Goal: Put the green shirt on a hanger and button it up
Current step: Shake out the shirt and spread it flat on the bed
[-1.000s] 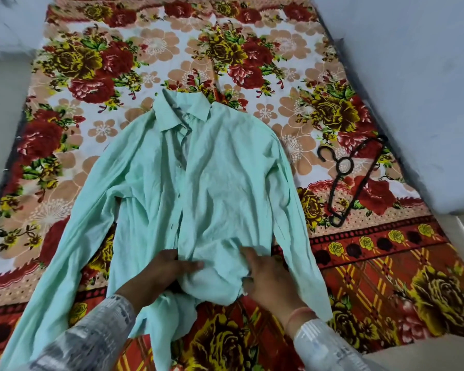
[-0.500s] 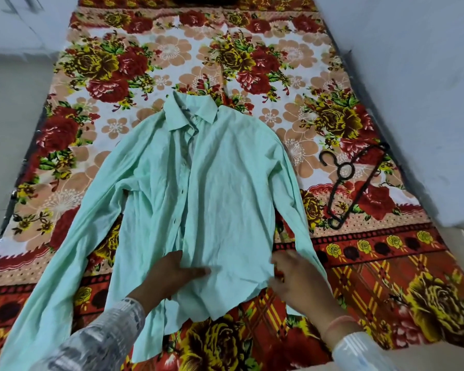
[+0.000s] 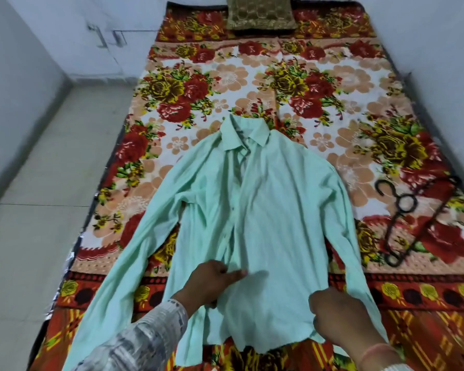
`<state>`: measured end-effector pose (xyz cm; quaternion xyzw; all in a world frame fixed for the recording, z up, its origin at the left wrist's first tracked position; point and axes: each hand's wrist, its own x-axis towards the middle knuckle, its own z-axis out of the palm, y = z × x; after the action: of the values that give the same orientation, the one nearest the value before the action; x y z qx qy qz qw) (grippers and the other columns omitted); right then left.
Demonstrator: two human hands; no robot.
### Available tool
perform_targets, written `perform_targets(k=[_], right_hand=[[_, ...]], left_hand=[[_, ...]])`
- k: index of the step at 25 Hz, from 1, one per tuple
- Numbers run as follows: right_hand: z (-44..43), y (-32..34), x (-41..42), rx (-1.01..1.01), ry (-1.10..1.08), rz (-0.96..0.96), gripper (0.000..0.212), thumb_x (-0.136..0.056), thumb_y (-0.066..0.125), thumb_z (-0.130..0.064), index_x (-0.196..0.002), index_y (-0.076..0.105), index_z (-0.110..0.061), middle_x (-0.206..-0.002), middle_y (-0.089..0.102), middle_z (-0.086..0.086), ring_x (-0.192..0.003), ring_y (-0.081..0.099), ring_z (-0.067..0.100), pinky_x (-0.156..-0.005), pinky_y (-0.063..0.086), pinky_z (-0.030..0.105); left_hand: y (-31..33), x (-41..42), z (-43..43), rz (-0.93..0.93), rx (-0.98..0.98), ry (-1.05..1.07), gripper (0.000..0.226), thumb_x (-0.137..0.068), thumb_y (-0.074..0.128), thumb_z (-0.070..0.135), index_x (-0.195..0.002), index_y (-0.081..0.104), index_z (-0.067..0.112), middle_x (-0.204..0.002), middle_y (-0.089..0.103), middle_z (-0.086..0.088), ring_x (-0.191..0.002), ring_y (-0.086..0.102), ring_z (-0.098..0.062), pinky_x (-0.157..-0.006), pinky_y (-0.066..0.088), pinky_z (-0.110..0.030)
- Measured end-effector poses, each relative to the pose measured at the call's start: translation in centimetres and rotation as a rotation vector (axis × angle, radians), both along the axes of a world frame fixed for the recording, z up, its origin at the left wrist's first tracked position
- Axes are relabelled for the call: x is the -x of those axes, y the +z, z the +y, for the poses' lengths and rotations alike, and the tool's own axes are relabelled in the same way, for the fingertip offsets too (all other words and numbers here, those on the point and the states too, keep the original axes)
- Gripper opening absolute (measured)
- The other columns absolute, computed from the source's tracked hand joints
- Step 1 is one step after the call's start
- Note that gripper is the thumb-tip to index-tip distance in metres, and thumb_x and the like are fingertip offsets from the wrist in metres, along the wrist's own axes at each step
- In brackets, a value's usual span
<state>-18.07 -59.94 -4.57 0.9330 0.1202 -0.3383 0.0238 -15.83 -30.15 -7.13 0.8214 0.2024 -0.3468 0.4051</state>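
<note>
Currently: shirt spread flat, hanger not yet in.
One green shirt (image 3: 279, 210) lies front up on the bed (image 3: 198, 76), collar pointing away from the person; one dark hanger (image 3: 399, 207) lies well apart to its right, untouched. The left hand (image 3: 212, 279) rests at the lower placket and the right hand (image 3: 338, 314) at the hem (whether either grip pinches cloth cannot be told). Next move, probably: fetch the hanger and feed it in under the collar. One cushion (image 3: 260, 12) sits at the bed's head.

Green shirt (image 3: 265, 210) flat, hanger (image 3: 413, 218) beside
</note>
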Motion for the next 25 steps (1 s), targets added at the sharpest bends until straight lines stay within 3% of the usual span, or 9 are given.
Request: perform_targets(k=[3, 7, 10, 12, 16, 18, 20, 23, 25], right_hand=[[4.3, 1.4, -3.0, -0.281, -0.195, -0.211, 0.023, -0.092, 0.05, -0.03, -0.104, 0.07, -0.03, -0.103, 0.068, -0.007, -0.099, 0.07, 0.014, -0.078, 0.057, 0.033], [12.9, 2.0, -7.9, -0.708, -0.431, -0.261, 0.008, -0.089, 0.072, -0.026, -0.087, 0.078, -0.031, -0.083, 0.076, -0.017, -0.076, 0.071, 0.002, -0.077, 0.058, 0.027], [18.6, 2.3, -12.2, -0.83, -0.507, -0.304, 0.009, -0.09, 0.075, -0.022, -0.083, 0.078, -0.027, -0.078, 0.076, -0.014, -0.076, 0.071, 0.005, -0.075, 0.056, 0.024], [21.8, 1.5, -15.4, -0.846, -0.543, -0.386, 0.001, -0.088, 0.078, -0.025, -0.088, 0.078, -0.025, -0.082, 0.077, -0.011, -0.078, 0.071, 0.007, -0.078, 0.058, 0.029], [26.4, -1.3, -20.7, -0.534, -0.603, -0.337, 0.063, -0.086, 0.077, -0.048, -0.138, 0.056, -0.021, -0.127, 0.062, 0.006, -0.12, 0.062, 0.03, -0.094, 0.056, 0.042], [27.2, -2.5, -22.6, -0.453, -0.652, -0.324, 0.071, -0.088, 0.074, -0.039, -0.149, 0.043, -0.019, -0.138, 0.054, 0.012, -0.128, 0.056, 0.036, -0.1, 0.054, 0.045], [27.1, -3.8, -24.3, -0.413, -0.684, -0.32, 0.068, -0.088, 0.068, -0.026, -0.151, 0.043, -0.02, -0.14, 0.053, 0.014, -0.129, 0.056, 0.038, -0.104, 0.052, 0.045], [27.2, -4.9, -26.2, -0.434, -0.759, -0.241, 0.054, -0.089, 0.065, -0.02, -0.142, 0.059, -0.019, -0.14, 0.056, 0.014, -0.131, 0.056, 0.035, -0.11, 0.049, 0.041], [27.8, -5.2, -27.9, -0.512, -0.853, -0.364, 0.042, -0.09, 0.066, -0.019, -0.132, 0.068, -0.015, -0.136, 0.062, 0.016, -0.128, 0.059, 0.035, -0.107, 0.046, 0.037]], left_hand=[[1.0, -2.6, 3.0, -0.3, -0.147, 0.075, 0.062, -0.087, 0.073, 0.069, -0.065, 0.065, 0.012, -0.063, 0.074, -0.007, -0.058, 0.074, -0.022, -0.06, 0.06, -0.038], [1.5, -8.4, 9.9, -0.68, -0.387, 0.265, 0.006, -0.089, 0.083, 0.029, -0.086, 0.082, 0.024, -0.084, 0.081, 0.002, -0.082, 0.077, -0.023, -0.071, 0.05, -0.029], [0.8, -13.4, 14.0, -0.729, -0.436, 0.286, 0.012, -0.09, 0.082, 0.024, -0.099, 0.086, 0.018, -0.101, 0.084, -0.004, -0.094, 0.078, -0.03, -0.083, 0.055, -0.034], [-0.9, -16.8, 15.9, -0.682, -0.46, 0.166, 0.02, -0.087, 0.083, 0.028, -0.103, 0.085, 0.015, -0.104, 0.083, -0.009, -0.099, 0.076, -0.035, -0.086, 0.057, -0.038], [-3.6, -21.1, 18.6, -0.603, -0.481, -0.207, 0.015, -0.083, 0.072, 0.023, -0.086, 0.081, 0.012, -0.085, 0.08, -0.011, -0.087, 0.075, -0.038, -0.07, 0.053, -0.037], [-2.8, -23.2, 21.1, -0.683, -0.413, -0.106, 0.018, -0.088, 0.069, 0.019, -0.088, 0.086, 0.012, -0.087, 0.082, -0.013, -0.083, 0.077, -0.037, -0.07, 0.054, -0.036], [-1.5, -25.9, 24.8, -0.717, -0.404, 0.163, 0.017, -0.092, 0.072, 0.017, -0.098, 0.087, 0.014, -0.096, 0.083, -0.016, -0.092, 0.077, -0.038, -0.079, 0.056, -0.038], [-2.0, -28.5, 30.2, -0.585, -0.495, 0.342, 0.021, -0.095, 0.069, 0.016, -0.109, 0.084, 0.011, -0.11, 0.078, -0.027, -0.104, 0.071, -0.048, -0.089, 0.054, -0.044], [-3.1, -29.2, 31.6, -0.52, -0.466, 0.326, 0.026, -0.095, 0.066, 0.026, -0.11, 0.08, 0.01, -0.111, 0.077, -0.027, -0.103, 0.07, -0.048, -0.087, 0.052, -0.044]])
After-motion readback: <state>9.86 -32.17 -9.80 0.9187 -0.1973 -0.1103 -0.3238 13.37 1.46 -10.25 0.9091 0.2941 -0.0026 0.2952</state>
